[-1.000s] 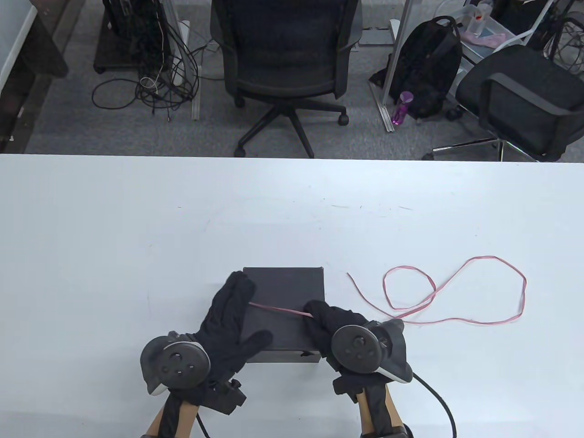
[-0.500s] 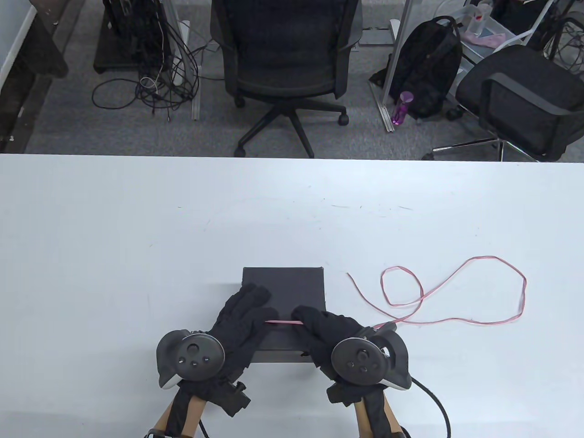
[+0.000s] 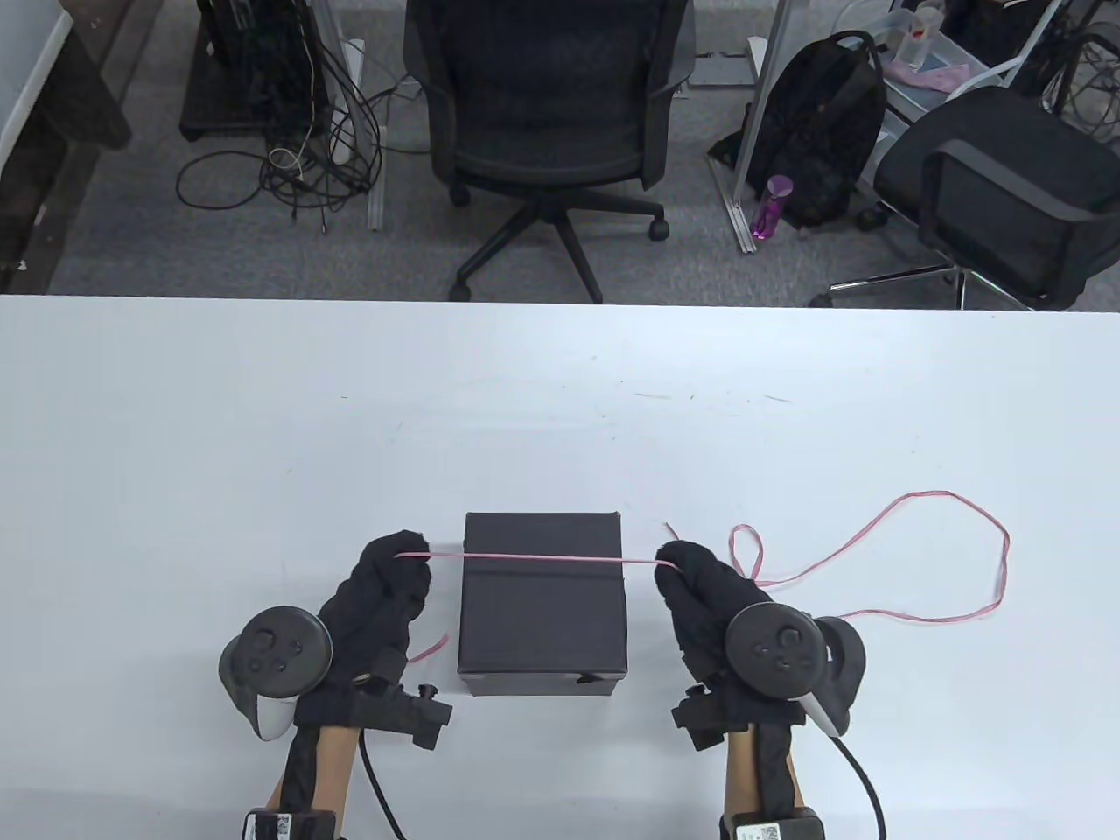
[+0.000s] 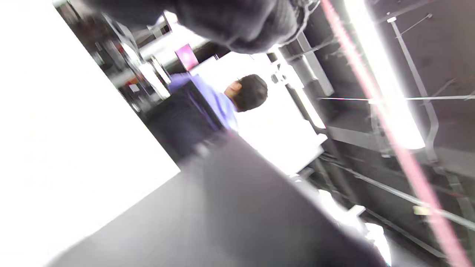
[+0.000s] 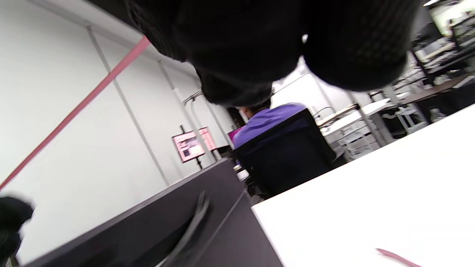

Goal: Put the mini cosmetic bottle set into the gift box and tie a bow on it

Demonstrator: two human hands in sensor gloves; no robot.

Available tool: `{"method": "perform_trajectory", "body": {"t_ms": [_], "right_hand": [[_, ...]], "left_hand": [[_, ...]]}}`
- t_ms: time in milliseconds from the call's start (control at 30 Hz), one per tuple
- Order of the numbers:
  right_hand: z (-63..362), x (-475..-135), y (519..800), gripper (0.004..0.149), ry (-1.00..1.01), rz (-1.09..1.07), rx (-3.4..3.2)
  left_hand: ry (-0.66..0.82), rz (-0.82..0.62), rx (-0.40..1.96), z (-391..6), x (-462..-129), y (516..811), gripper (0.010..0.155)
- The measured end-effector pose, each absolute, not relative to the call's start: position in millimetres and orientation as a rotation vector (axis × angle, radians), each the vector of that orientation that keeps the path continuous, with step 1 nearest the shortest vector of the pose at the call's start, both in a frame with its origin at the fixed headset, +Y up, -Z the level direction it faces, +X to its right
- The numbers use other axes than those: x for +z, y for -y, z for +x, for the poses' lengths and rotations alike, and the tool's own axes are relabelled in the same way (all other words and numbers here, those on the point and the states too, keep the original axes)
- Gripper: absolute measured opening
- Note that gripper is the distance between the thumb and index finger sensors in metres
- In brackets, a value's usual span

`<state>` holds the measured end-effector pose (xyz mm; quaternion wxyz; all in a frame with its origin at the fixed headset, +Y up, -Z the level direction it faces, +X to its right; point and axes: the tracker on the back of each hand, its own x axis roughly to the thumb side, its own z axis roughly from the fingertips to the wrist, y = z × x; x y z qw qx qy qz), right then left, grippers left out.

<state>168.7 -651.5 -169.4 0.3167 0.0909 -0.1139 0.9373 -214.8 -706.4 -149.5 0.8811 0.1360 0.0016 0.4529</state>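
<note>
1. We see the black gift box (image 3: 542,604) closed on the white table (image 3: 175,437), near its front edge, between the two gloved hands. The mini cosmetic bottle set does not show anywhere; we judge that it is already inside the box, but the closed lid hides it.

2. The left hand (image 3: 385,586) is beside the left wall of the box, and its fingers are curled around the pink ribbon (image 3: 542,557). A short free end of the ribbon hangs below this hand, onto the table.

3. The right hand (image 3: 700,577) is beside the right wall, and it also pinches the ribbon with curled fingers. So both hands are clenched on the same ribbon.

4. Between the hands, the ribbon runs in a straight, tight line over the far part of the lid. We think that it is held so in order to center it across the box before it is wrapped; whether it touches the lid, we cannot tell.

5. The long rest of the ribbon lies in loose loops on the table at the right, giving length for the bow.

6. We find no brand, label or readable writing on the box. A small tag on each wrist strap is too small to read.
</note>
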Motion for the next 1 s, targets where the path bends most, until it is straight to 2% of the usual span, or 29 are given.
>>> {"method": "perform_trajectory", "body": {"t_ms": [100, 267, 533, 633, 733, 867, 933, 1000], "right_hand": [[178, -172, 658, 0.041, 0.297, 0.145, 2.474], [177, -178, 671, 0.042, 0.210, 0.030, 2.550], [163, -184, 683, 0.041, 0.052, 0.056, 2.636], [160, -184, 683, 0.041, 0.058, 0.057, 2.695], [156, -182, 681, 0.041, 0.108, 0.060, 2.704], [147, -177, 672, 0.041, 0.185, 0.129, 2.713], [139, -172, 665, 0.041, 0.222, 0.193, 2.709], [129, -166, 657, 0.041, 0.233, 0.284, 2.677]], "left_hand": [[-0.099, 0.325, 0.755, -228, -150, 711, 0.043], [-0.238, 0.353, 0.186, -236, -151, 716, 0.043], [-0.296, 0.114, 0.032, -240, -163, 743, 0.045], [-0.267, -0.090, 0.021, -236, -169, 745, 0.077], [-0.285, -0.160, -0.052, -229, -170, 741, 0.086], [-0.239, -0.053, -0.028, -216, -163, 713, 0.083], [-0.165, 0.026, 0.030, -204, -154, 692, 0.081], [-0.013, 0.161, 0.158, -187, -142, 674, 0.078]]}}
